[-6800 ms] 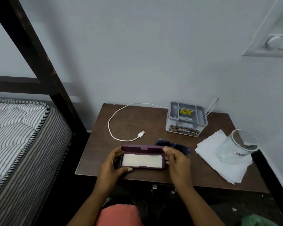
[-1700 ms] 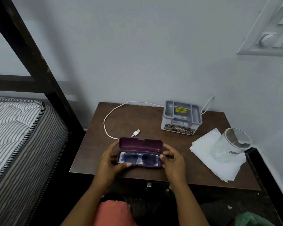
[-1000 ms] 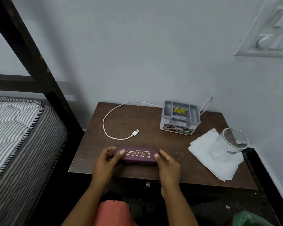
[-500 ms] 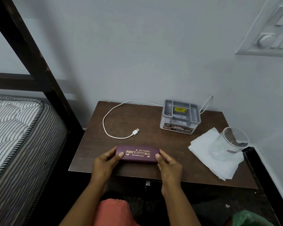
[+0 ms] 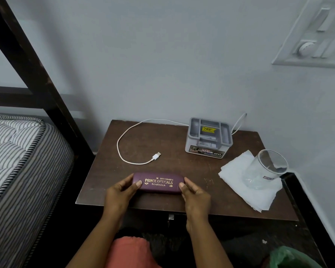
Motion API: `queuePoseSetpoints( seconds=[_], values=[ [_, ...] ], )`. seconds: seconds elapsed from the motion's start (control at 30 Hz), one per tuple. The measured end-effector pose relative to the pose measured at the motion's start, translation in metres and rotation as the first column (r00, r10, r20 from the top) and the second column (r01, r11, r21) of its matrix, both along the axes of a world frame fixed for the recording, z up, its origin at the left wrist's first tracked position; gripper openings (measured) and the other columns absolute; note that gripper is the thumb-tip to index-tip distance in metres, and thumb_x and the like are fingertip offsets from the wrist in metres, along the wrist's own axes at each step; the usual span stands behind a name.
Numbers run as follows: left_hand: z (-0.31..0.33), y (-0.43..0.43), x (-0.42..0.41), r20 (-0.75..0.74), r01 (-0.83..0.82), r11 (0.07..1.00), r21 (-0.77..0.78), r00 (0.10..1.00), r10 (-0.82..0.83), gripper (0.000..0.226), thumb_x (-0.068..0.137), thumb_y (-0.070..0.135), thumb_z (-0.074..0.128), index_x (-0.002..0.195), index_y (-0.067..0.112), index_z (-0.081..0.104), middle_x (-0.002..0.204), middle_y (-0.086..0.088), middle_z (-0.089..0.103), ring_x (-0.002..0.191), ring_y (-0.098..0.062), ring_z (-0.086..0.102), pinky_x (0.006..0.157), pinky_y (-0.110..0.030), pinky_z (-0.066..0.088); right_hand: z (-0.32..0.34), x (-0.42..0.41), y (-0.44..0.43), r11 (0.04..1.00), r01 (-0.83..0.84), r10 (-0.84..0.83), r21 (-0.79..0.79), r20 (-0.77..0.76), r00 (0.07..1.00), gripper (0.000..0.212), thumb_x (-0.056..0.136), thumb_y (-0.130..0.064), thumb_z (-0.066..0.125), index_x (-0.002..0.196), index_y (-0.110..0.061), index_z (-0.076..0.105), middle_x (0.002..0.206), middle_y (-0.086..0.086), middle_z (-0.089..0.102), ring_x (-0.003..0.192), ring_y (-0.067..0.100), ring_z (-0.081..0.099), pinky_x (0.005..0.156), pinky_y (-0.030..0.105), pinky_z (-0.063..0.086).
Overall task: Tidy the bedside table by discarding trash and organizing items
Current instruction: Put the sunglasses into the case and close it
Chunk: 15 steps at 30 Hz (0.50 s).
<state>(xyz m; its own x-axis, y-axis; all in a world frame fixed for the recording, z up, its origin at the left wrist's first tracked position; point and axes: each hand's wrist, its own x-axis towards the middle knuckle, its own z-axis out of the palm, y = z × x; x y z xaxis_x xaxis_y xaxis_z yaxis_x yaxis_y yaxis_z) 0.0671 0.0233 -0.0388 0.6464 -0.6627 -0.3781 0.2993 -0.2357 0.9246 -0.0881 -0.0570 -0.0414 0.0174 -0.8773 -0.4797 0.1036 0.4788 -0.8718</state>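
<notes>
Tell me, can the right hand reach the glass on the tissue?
Probably yes: the right hand holds an end of the purple case, and only bare table lies between it and the glass.

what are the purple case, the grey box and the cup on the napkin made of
Case: matte maroon shell with gold stamped lettering, probably hard plastic or a leatherette cover; the look leaves it open. Grey box: smooth moulded plastic, judging by its thin compartment walls and rounded corners. Cup: clear, see-through; glass or clear plastic, cannot tell.
</notes>
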Motion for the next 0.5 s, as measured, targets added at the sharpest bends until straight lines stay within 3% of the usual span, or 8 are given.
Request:
queuePoseSetpoints(
  seconds=[0.13,0.27,0.33,0.4,0.43,0.5],
  values=[
    [0.000,0.001,-0.001,0.020,-0.015,1.000,-0.005,1.000,0.015,0.041,0.080,0.004,0.067,0.121,0.005,0.060,0.102,-0.009,0.070,0.094,-0.017,0.063,0.088,-0.024,0.053,0.003,0.001,0.002,1.000,-0.016,0.016,-0.019,-0.001,1.000,0.032,0.082,-0.002,0.066,0.114,-0.004,0.064,0.102,0.009,0.070,0.093,0.016,0.064,0.085,0.025,0.049],
    [0.003,-0.006,0.007,0.011,-0.065,0.997,-0.031,0.998,0.065,0.034,0.081,0.000,0.065,0.113,0.008,0.062,0.085,0.002,0.072,0.072,0.000,0.067,0.073,-0.012,0.053,0.012,0.004,-0.005,0.993,-0.078,0.077,-0.090,-0.018,0.997,0.030,0.083,-0.004,0.066,0.109,-0.018,0.066,0.094,-0.005,0.070,0.084,0.004,0.064,0.073,0.012,0.051],
    [0.009,-0.015,0.015,0.031,-0.075,0.997,-0.038,0.997,0.076,0.034,0.080,0.000,0.066,0.114,0.004,0.061,0.089,-0.002,0.071,0.077,-0.004,0.067,0.075,-0.013,0.053,0.014,0.012,-0.015,0.985,-0.106,0.100,-0.136,-0.046,0.994,0.032,0.083,-0.004,0.065,0.107,-0.024,0.066,0.096,-0.006,0.070,0.089,0.006,0.065,0.086,0.023,0.053],
    [0.015,-0.027,0.025,0.042,-0.072,0.996,-0.053,0.996,0.075,0.033,0.081,-0.002,0.064,0.113,0.003,0.060,0.083,0.001,0.069,0.070,-0.001,0.067,0.069,-0.010,0.054,0.016,0.023,-0.025,0.980,-0.130,0.119,-0.154,-0.076,0.990,0.035,0.083,-0.004,0.065,0.115,-0.020,0.065,0.099,-0.009,0.068,0.096,0.012,0.065,0.096,0.035,0.050],
    [0.018,-0.034,0.031,0.060,-0.074,0.996,-0.056,0.995,0.078,0.033,0.082,-0.002,0.064,0.114,0.003,0.060,0.083,0.001,0.068,0.067,0.001,0.066,0.066,-0.009,0.054,0.017,0.029,-0.031,0.977,-0.142,0.128,-0.161,-0.097,0.987,0.037,0.084,-0.005,0.065,0.118,-0.017,0.063,0.100,-0.009,0.067,0.098,0.013,0.065,0.098,0.037,0.049],
    [0.024,-0.047,0.042,0.126,-0.067,0.996,-0.052,0.989,0.073,0.036,0.081,0.001,0.065,0.117,0.001,0.060,0.091,-0.005,0.068,0.077,-0.007,0.066,0.074,-0.016,0.054,0.020,0.042,-0.043,0.973,-0.155,0.136,-0.171,-0.120,0.983,0.037,0.085,-0.006,0.063,0.122,-0.016,0.061,0.108,-0.004,0.066,0.102,0.014,0.063,0.100,0.038,0.048]
  ],
)
